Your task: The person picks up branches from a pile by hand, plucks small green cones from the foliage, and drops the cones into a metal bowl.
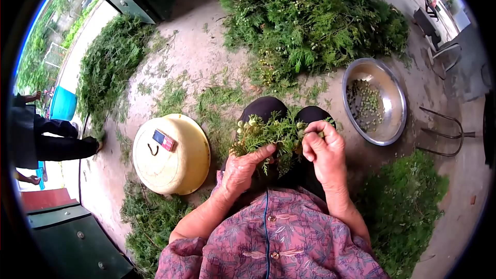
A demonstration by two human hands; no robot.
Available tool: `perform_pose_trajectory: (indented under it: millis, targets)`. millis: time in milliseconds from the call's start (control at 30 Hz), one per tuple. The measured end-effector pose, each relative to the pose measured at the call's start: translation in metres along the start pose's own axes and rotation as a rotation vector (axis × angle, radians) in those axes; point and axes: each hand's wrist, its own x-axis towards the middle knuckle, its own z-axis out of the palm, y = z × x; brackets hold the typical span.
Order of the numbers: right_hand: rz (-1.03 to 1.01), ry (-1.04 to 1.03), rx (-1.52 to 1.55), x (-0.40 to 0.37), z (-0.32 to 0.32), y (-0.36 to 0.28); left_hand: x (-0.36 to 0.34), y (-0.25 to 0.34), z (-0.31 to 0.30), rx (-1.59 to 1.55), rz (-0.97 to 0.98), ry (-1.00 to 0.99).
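Observation:
Over my knees is a leafy evergreen sprig (pixel 274 137) with small pale-green seed cones along it. My left hand (pixel 242 170) grips its near side, the thumb laid across the foliage. At the sprig's right edge, my right hand (pixel 326 155) is closed in a pinch, thumb against fingers. A bit of green cone (pixel 321 134) shows between those fingertips. To the right on the floor stands a metal basin (pixel 397 104) with many loose green cones (pixel 369 98) inside.
A large heap of cut evergreen branches (pixel 315 15) lies ahead, with more piles (pixel 111 62) at left and right (pixel 408 201). An upturned yellow tub (pixel 194 150) carries a phone (pixel 164 139). A metal fork (pixel 449 133) lies far right. Another person's dark-trousered legs (pixel 57 139) are at left.

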Motion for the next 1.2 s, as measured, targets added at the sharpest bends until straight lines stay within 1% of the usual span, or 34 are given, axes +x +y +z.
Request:
perform_pose_trajectory:
  millis: [67,100,200,233,267,333,367,400,467,533,567,600,667,700,767,833,867,900,933,967,1067,1100,1133,1200]
  targets:
    - [0.091,-0.061,0.334,0.004,-0.002,-0.016,-0.001,0.000,0.001,0.095,0.015,-0.017]
    - [0.111,0.026,0.388,0.005,0.007,-0.023,0.000,-0.004,-0.002,0.176,0.032,-0.044]
    - [0.153,-0.126,0.435,0.009,0.000,-0.017,0.001,-0.007,-0.007,0.498,0.143,-0.096]
    - [0.138,-0.173,0.328,0.009,0.002,-0.018,-0.001,-0.003,-0.005,0.554,0.125,-0.117]
    - [0.191,-0.149,0.117,0.008,0.006,-0.022,-0.003,0.000,-0.003,0.539,0.113,-0.130]
    - [-0.249,-0.165,-0.496,0.012,0.017,-0.012,-0.005,0.003,-0.002,0.508,0.092,-0.157]
    - [-0.261,-0.177,-0.581,0.011,0.019,-0.009,-0.006,0.002,-0.002,0.494,0.107,-0.155]
    - [-0.367,-0.208,-0.657,0.011,0.018,-0.006,-0.007,0.001,-0.004,0.479,0.121,-0.154]
    - [-0.386,-0.145,-0.657,0.007,0.018,-0.002,-0.007,0.000,-0.006,0.397,0.141,-0.117]
    - [-0.302,-0.055,-0.613,0.002,0.017,-0.005,-0.006,-0.001,-0.007,0.262,0.151,-0.052]
    - [-0.358,-0.057,-0.604,0.002,0.015,-0.005,-0.003,-0.008,-0.012,0.106,0.109,-0.020]
    - [-0.354,-0.061,-0.608,0.001,0.015,-0.005,-0.005,-0.001,-0.008,0.031,0.051,-0.005]
    - [-0.347,-0.071,-0.614,-0.003,0.015,-0.006,0.002,-0.012,-0.018,0.059,0.007,-0.030]
    - [-0.365,-0.076,-0.616,-0.003,0.014,-0.005,0.001,-0.009,-0.016,0.040,-0.027,-0.017]
    - [-0.325,-0.087,-0.602,-0.003,0.013,-0.004,-0.001,-0.002,-0.007,0.001,-0.093,0.012]
    - [-0.298,-0.096,-0.564,-0.003,0.010,0.000,-0.001,-0.003,-0.004,-0.069,-0.089,0.001]
    - [-0.253,-0.085,-0.548,-0.004,0.010,-0.004,-0.001,-0.003,-0.003,-0.104,-0.086,-0.005]
    - [-0.208,-0.074,-0.532,-0.005,0.012,-0.010,-0.003,0.001,-0.003,0.021,-0.077,-0.012]
    - [-0.162,-0.063,-0.516,-0.005,0.012,-0.013,-0.003,0.001,-0.003,0.032,-0.047,-0.022]
    - [-0.161,-0.039,-0.508,-0.004,0.008,-0.012,-0.002,0.001,-0.003,0.044,-0.018,-0.031]
    - [-0.465,-0.091,-0.505,0.001,0.014,-0.016,-0.006,0.007,0.004,0.105,0.019,-0.032]
    - [-0.488,-0.168,-0.571,0.003,0.015,-0.020,-0.005,0.006,0.004,0.123,0.024,-0.035]
    - [-0.497,-0.197,-0.616,0.002,0.016,-0.019,-0.005,0.005,0.003,0.140,0.029,-0.039]
    - [-0.514,-0.260,-0.703,0.003,0.020,-0.014,-0.006,0.002,-0.001,0.318,0.169,-0.074]
